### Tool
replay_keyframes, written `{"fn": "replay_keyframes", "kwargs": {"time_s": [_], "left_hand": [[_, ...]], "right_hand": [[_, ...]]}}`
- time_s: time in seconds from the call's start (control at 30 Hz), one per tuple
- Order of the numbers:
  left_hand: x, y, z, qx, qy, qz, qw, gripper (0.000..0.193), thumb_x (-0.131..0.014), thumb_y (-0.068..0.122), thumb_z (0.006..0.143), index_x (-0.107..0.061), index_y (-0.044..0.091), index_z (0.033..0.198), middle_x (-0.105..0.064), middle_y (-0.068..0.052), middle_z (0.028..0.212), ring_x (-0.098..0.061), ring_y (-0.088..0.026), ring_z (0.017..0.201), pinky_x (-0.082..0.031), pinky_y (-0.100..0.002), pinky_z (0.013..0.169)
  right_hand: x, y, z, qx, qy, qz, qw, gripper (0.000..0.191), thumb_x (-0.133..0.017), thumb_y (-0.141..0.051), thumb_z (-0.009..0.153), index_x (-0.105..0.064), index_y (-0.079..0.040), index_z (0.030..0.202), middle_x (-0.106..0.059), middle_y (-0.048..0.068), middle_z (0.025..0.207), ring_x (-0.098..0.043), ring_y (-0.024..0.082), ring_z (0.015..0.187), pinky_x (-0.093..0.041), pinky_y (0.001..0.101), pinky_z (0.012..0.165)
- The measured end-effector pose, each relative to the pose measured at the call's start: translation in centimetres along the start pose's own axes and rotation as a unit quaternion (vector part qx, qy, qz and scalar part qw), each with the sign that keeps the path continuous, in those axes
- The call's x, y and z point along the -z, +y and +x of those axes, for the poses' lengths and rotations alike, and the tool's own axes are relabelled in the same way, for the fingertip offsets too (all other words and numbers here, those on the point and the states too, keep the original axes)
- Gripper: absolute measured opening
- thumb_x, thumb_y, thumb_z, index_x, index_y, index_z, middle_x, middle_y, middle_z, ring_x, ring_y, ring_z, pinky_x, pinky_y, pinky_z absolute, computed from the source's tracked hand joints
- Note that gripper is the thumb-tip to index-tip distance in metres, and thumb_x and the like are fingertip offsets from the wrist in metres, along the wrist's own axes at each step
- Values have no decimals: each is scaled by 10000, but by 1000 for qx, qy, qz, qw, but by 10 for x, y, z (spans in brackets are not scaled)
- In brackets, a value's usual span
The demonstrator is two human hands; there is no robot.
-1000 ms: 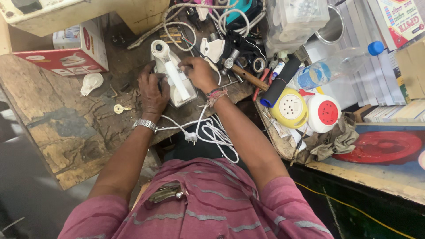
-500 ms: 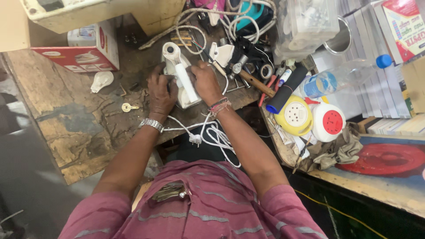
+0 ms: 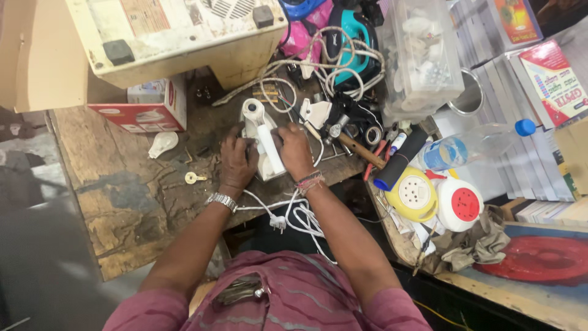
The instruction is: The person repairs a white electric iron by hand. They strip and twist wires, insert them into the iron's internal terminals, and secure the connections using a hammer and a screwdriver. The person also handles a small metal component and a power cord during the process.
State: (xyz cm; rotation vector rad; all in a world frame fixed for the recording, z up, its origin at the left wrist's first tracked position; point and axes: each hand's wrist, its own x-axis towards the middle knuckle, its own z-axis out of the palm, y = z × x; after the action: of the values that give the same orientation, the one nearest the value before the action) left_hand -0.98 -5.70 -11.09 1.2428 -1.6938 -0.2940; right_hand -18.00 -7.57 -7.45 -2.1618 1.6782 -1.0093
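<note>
Worn wooden counter point(image 3: 122, 202) carries the work, with a large cream appliance housing point(image 3: 177, 30) overhanging its far edge and a red and white carton point(image 3: 144, 110) beneath it. Compared with the view one second ago, both hands sit at the same spot on the white electric iron point(image 3: 262, 147); the iron lies at counter centre, handle uppermost, and has not visibly shifted. Only the camera has drawn closer and tilted. Work on the iron therefore appears to be continuing in place.

Left hand point(image 3: 236, 162): grip pressed against the iron's left side, fingers curled. Right hand point(image 3: 295, 150): grip closed on the right side beside the handle. White cord point(image 3: 288, 214) trails off the near edge. Yellow extension reel point(image 3: 415, 195) and a brass key point(image 3: 195, 178) lie apart, untouched.
</note>
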Motion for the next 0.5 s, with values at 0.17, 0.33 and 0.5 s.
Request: {"fn": "replay_keyframes", "kwargs": {"time_s": [0.17,0.33,0.5], "left_hand": [[-2,-3,-2,4,-7,0,1000,178,-717,88,903,-617,64,1048,-571,-196,1398,-572,-421,1176,-466,-514,983],[-3,-4,-1,-5,6,-5,1000,203,-713,85,889,-604,46,1055,-560,-204,1394,-563,-425,1201,-460,-519,1005],[-2,-3,1,-4,6,-4,1000,202,-722,88,871,-622,65,1045,-568,-206,1376,-567,-429,1184,-465,-516,991]], "right_hand": [[-4,6,-3,19,25,-4,999,176,-761,-106,831,-705,12,949,-646,250,1017,-619,457,961,-507,499,835],[-1,3,5,-38,-16,41,998,179,-795,-110,795,-741,-18,939,-652,211,942,-640,430,922,-512,488,797],[4,0,11,-47,-29,51,997,170,-812,-126,778,-756,-53,922,-658,196,933,-655,408,904,-522,476,793]]}}
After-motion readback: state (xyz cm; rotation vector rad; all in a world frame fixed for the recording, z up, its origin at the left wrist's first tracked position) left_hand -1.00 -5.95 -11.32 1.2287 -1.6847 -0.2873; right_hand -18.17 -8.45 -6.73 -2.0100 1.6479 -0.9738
